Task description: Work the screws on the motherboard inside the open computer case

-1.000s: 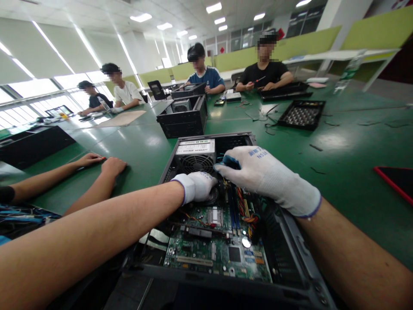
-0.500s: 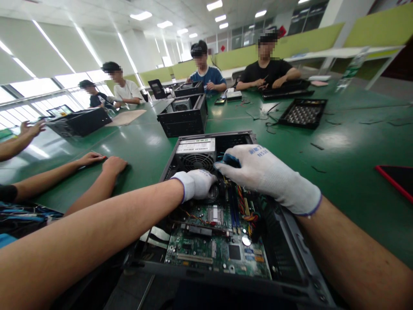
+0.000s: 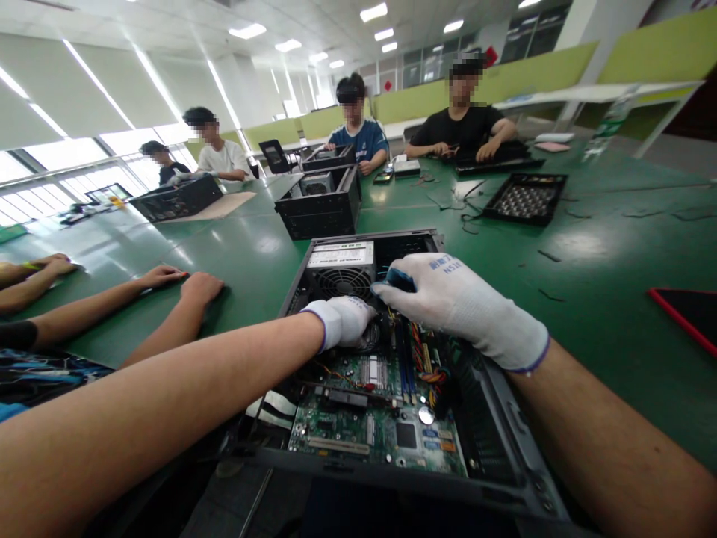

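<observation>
An open computer case (image 3: 493,433) lies before me, its green motherboard (image 3: 386,441) facing up. The power supply (image 3: 341,261), with a round fan grille, sits at the far left inside. My left hand (image 3: 350,321), in a white glove, reaches in just below that grille, fingers curled down by the round CPU cooler (image 3: 370,340); its fingertips are hidden. Gloved as well, my right hand (image 3: 437,288) is over the upper right of the board, thumb and fingers drawn together; what they grip is hidden. Coloured cables (image 3: 431,373) run below it beside the blue memory slots (image 3: 407,366).
Another opened case (image 3: 319,202) stands beyond mine. At the right are a black perforated panel (image 3: 526,198), loose dark strips and a red-edged black object (image 3: 688,314). Another person's hands (image 3: 182,284) rest on the table at the left. Several people sit across the table.
My hands stay nearly in place. At the far left, a person's raised hands have come down onto the table, and a case there has shifted right and away.
</observation>
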`<state>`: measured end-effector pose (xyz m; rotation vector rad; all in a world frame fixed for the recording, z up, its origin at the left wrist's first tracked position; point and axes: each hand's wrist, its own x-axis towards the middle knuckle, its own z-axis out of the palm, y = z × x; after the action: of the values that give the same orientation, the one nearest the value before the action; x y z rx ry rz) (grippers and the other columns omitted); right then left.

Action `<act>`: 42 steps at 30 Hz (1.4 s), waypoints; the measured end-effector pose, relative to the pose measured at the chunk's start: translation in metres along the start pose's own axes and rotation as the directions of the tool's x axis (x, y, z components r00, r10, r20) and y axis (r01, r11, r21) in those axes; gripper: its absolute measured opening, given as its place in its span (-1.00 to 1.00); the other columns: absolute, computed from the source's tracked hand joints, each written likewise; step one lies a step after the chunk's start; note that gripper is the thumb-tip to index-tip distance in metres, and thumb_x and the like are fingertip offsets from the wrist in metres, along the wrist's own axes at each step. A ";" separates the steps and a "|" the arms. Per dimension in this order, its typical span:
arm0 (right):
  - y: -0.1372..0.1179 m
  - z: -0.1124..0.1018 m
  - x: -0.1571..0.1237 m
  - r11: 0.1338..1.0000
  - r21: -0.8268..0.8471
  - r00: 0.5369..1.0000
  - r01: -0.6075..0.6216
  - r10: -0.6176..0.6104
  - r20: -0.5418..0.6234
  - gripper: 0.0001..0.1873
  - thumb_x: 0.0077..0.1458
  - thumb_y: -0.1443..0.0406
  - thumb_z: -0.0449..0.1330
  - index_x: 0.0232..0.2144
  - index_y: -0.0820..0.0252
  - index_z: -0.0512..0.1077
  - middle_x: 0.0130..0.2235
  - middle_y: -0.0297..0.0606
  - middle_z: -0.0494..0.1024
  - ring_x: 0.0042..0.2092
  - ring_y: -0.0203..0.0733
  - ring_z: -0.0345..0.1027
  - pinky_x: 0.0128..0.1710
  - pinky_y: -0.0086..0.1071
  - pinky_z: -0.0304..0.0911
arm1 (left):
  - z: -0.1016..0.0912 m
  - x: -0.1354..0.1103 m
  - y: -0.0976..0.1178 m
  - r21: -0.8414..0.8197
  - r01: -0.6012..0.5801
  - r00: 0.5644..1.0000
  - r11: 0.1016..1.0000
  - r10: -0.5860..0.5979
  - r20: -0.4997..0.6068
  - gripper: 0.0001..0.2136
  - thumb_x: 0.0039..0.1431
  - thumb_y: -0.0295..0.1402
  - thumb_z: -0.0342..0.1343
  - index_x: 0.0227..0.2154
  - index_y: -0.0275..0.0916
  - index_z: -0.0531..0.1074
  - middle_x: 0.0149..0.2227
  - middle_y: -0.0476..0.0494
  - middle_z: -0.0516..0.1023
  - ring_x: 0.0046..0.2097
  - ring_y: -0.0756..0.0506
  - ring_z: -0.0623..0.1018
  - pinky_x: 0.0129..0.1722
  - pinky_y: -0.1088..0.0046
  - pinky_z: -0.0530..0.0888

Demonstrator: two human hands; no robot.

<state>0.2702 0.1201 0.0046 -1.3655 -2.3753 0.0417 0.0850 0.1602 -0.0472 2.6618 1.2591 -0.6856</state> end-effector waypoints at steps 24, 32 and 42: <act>0.036 0.000 -0.069 0.826 0.286 0.867 -0.486 0.497 0.039 -0.10 0.16 -0.26 0.05 0.31 0.21 0.32 0.30 0.06 0.41 0.30 0.27 0.29 0.26 0.03 0.26 | -0.038 -0.053 0.009 -0.185 -0.101 0.959 0.978 0.046 -0.278 -0.61 0.19 -0.13 0.11 -0.02 -0.26 0.39 -0.04 -0.29 0.61 -0.02 -0.24 0.64 -0.06 0.35 0.56; 0.014 0.005 -0.068 0.753 0.421 0.856 -0.505 0.498 0.137 -0.38 0.13 -0.19 0.11 0.08 -0.08 0.54 0.02 -0.21 0.66 -0.02 0.21 0.55 -0.11 -0.10 0.48 | -0.032 -0.160 0.022 -0.362 -0.301 0.840 0.882 0.066 -0.538 -0.73 0.21 -0.08 0.12 -0.17 -0.14 0.39 -0.29 -0.08 0.62 -0.30 -0.15 0.62 -0.40 0.39 0.48; -0.063 0.053 0.038 0.883 0.357 0.953 -0.303 0.284 0.107 -0.47 0.34 -0.02 -0.05 0.07 0.13 0.52 -0.02 -0.09 0.65 0.02 0.10 0.52 -0.01 -0.16 0.37 | 0.013 -0.221 -0.069 -0.465 -0.114 0.570 0.878 -0.326 -0.754 -0.61 0.34 -0.04 -0.19 -0.25 -0.03 0.54 -0.31 -0.16 0.58 -0.16 -0.14 0.64 -0.39 0.33 0.51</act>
<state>0.1832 0.1279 -0.0182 -1.5274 -2.0368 0.5876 -0.0933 0.0456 0.0456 2.4700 1.4893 0.9300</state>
